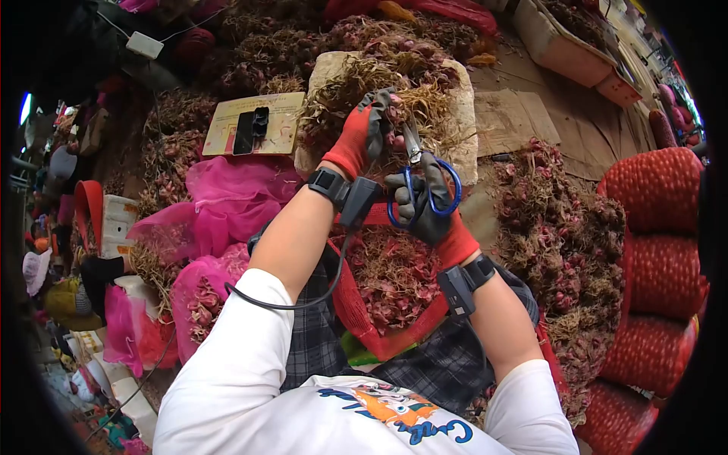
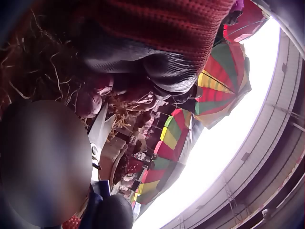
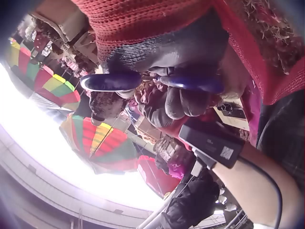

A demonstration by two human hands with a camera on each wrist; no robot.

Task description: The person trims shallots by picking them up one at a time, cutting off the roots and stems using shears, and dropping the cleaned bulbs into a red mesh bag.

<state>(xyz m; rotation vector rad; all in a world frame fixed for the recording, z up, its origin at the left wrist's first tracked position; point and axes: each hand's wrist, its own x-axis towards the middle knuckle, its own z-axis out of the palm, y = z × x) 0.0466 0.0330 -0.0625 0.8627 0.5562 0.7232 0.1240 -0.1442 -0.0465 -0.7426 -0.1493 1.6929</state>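
Since the left hand point(image 1: 365, 130), fingers curled round onions point(image 1: 398, 142), sits just beside the scissors point(image 1: 413, 152) gripped in the right hand's point(image 1: 434, 199) bent fingers, a careless snip could nick the left glove point(image 1: 349, 152).

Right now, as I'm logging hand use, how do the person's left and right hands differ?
The left hand holds shallots, while the right hand grips blue-handled scissors. The left hand is also farther from the white shirt than the right hand. Both wear red gloves with dark-coated fingers.
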